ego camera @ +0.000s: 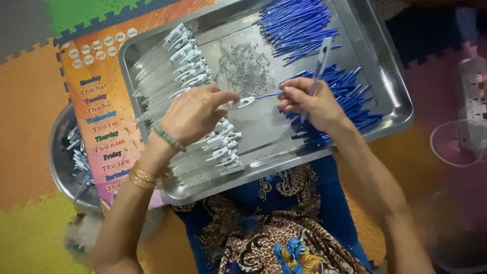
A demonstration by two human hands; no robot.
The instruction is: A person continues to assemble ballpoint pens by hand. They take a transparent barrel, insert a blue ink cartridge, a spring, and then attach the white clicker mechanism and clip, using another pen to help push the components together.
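Observation:
A large steel tray (390,76) rests on my lap. My left hand (195,112) pinches a clear pen barrel with a white clip (243,103) over the tray's middle. My right hand (312,104) holds a thin blue refill (269,95) whose tip meets that barrel, and it also grips a finished pen (321,58) that sticks up past its fingers. Clear barrels with white clips (177,63) are heaped at the tray's left. Blue refills (297,23) lie in piles at the top right and under my right hand. Small metal springs (243,68) lie in the middle.
A round metal bowl (61,162) holding several white-clipped pens sits to the left on colourful foam floor mats. A printed chart (101,116) lies under the tray's left side. A white power strip (474,96) with a cable lies at the right.

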